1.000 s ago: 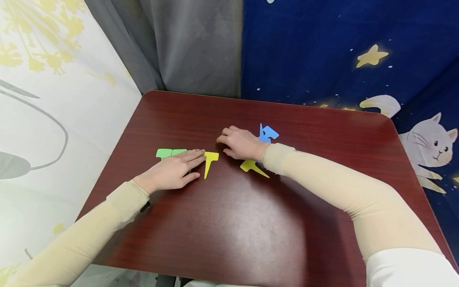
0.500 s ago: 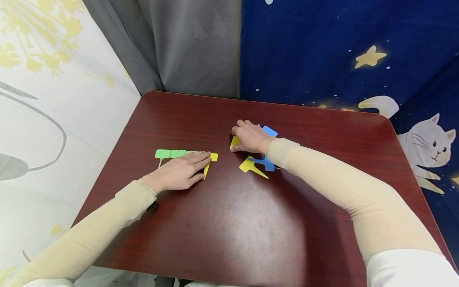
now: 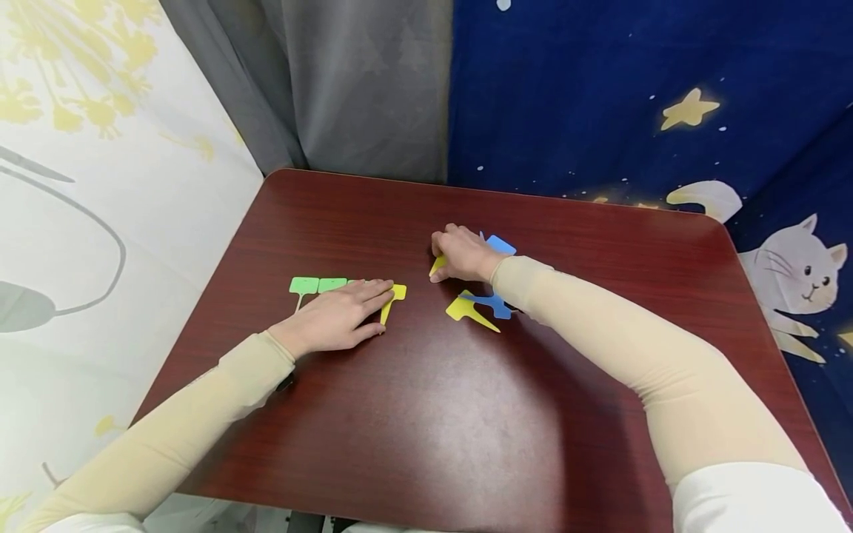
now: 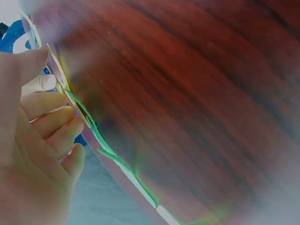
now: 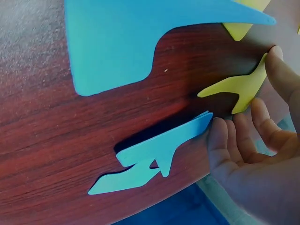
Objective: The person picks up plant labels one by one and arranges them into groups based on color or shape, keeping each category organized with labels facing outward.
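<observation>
the left hand (image 3: pixel 336 318) lies palm down, fingers extended, over flat green t-shaped tags (image 3: pixel 304 285). the arched right hand (image 3: pixel 464 253) pinches a thin yellow t-shaped tag (image 5: pixel 248 86) between thumb and fingers, near flat blue tags (image 3: pixel 501 245).

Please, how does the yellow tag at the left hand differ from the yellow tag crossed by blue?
The first yellow tag is partly covered by the left hand; the second yellow tag is crossed by a blue tag. In the head view, the first's stem points mostly down; the second's slants rightward. Both have tapering stems.
</observation>
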`<action>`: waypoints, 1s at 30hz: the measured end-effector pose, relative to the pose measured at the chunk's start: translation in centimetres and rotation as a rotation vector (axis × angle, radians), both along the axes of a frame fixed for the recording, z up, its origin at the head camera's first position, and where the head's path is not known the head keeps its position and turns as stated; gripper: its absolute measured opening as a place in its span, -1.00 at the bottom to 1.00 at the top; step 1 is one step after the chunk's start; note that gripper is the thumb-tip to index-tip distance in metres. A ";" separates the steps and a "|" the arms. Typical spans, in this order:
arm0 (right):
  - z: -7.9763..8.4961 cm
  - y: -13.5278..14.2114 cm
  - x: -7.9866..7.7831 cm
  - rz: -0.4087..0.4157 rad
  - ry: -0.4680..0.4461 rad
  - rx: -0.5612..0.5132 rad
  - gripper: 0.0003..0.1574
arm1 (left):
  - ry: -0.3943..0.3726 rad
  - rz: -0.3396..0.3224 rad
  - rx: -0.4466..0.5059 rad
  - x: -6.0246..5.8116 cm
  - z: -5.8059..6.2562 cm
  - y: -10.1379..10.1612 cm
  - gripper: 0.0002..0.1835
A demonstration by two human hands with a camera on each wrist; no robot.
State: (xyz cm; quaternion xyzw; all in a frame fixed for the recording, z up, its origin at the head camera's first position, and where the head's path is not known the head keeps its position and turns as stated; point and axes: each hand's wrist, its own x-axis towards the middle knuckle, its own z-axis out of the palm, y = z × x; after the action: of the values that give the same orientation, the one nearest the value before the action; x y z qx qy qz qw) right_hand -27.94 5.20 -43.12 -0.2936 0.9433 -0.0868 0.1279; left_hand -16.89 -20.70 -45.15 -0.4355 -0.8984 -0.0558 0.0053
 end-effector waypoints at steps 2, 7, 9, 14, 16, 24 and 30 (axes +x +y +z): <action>0.0 -0.1 0.1 -0.007 -0.005 -0.008 -0.38 | -0.003 0.001 -0.001 0.0 -0.1 0.0 -0.32; 0.0 -0.2 0.2 -0.051 -0.014 -0.037 -0.33 | -0.013 0.003 -0.010 -0.1 -0.1 0.2 -0.32; -0.1 -0.2 0.2 -0.071 -0.021 -0.048 -0.32 | -0.015 0.000 -0.013 -0.2 -0.1 0.2 -0.33; -0.2 -0.1 0.2 -0.106 -0.032 -0.087 -0.36 | -0.019 -0.001 -0.013 -0.3 -0.1 0.3 -0.32; -0.3 -0.1 0.2 -0.107 -0.026 -0.105 -0.39 | -0.024 0.002 -0.013 -0.3 -0.1 0.2 -0.32; 0.3 0.2 0.3 -0.092 -0.013 -0.172 -0.65 | -0.041 0.013 -0.016 -0.4 0.1 0.3 -0.34; 1.8 0.6 0.3 -0.070 -0.145 -0.191 -0.87 | -0.044 0.010 -0.035 -0.5 0.3 0.3 -0.35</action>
State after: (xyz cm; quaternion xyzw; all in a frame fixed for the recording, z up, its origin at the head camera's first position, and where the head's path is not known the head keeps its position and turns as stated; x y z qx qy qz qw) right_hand -27.67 5.84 -41.35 -0.2644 0.9287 -0.2016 0.1642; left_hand -17.34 -20.36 -44.89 -0.4296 -0.9014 -0.0498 -0.0218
